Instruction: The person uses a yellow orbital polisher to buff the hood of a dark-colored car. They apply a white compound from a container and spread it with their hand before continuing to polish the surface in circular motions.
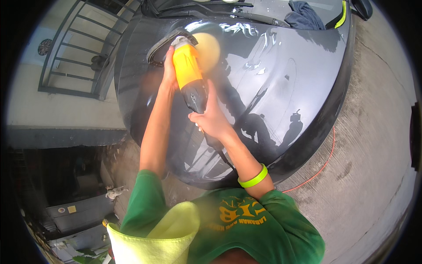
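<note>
A yellow and black rotary polisher (188, 66) with a dark D-shaped handle (158, 49) is over the dark, glossy hood (263, 82) of a car. My left hand (169, 71) is wrapped around the side of its yellow body, close to the head. Farther back, my right hand (212, 117) grips the black rear part, its thumb along the side. The round, pale yellow polishing pad (209, 51) looks tilted against the hood near the windshield; I cannot tell whether it spins. A black power cord (227, 161) runs from the tool's rear below my right forearm.
A grey-blue cloth (305, 16) lies at the windshield's base, near the wiper (244, 16). An orange cord (324, 166) curves over the concrete floor (369, 142). On the left stand a metal grille (75, 52) and a wall. A yellow-green cloth (151, 246) hangs at my shoulder.
</note>
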